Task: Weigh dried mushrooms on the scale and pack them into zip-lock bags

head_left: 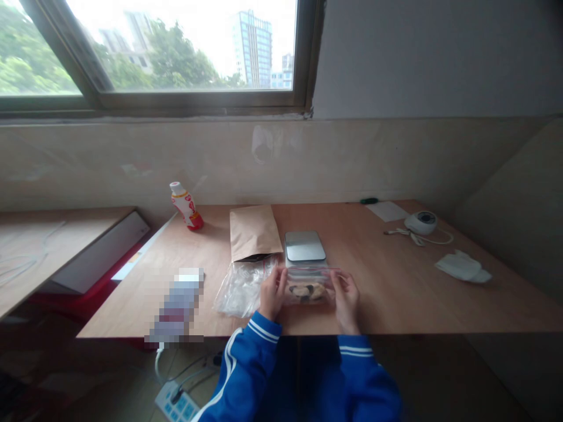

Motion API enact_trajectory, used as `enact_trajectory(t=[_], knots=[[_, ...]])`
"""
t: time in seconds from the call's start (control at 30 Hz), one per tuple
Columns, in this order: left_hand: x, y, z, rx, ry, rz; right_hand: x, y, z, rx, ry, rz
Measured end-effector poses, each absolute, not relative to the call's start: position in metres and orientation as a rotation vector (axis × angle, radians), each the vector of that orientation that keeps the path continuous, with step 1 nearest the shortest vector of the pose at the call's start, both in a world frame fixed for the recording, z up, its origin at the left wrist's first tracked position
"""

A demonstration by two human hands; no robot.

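Crumpled plastic bag (pixel 243 291) lies front-left of the silver digital scale (pixel 305 246), while the left hand (pixel 272 292), fingers pressed together, pinches one end of a clear zip-top bag (pixel 308 287) of brownish food just in front of the scale, and the right hand (pixel 345 298) pinches the other end.

Bright window (pixel 176 47) — stained wall (pixel 197 158) below

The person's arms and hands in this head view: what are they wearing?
Both arms are in the sleeves of a bright blue, sporty-looking jacket. The left sleeve has white stripes near the cuff and a white line running along its length. The right sleeve also has white stripes near the cuff. The left hand and right hand wear no gloves, and I can see no rings or watch.
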State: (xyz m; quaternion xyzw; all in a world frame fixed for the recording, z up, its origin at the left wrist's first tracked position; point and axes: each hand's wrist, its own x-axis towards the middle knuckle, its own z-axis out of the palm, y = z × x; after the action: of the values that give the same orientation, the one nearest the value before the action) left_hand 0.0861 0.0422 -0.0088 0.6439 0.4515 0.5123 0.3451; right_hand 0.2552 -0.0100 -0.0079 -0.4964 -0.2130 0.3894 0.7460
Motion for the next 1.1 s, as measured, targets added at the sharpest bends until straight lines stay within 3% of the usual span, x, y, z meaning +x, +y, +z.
enact_trajectory(t=[1.1], knots=[[0.083, 0.045, 0.002, 1.525, 1.141, 1.316, 0.263, -0.004, -0.014, -1.297, -0.632, 0.601]])
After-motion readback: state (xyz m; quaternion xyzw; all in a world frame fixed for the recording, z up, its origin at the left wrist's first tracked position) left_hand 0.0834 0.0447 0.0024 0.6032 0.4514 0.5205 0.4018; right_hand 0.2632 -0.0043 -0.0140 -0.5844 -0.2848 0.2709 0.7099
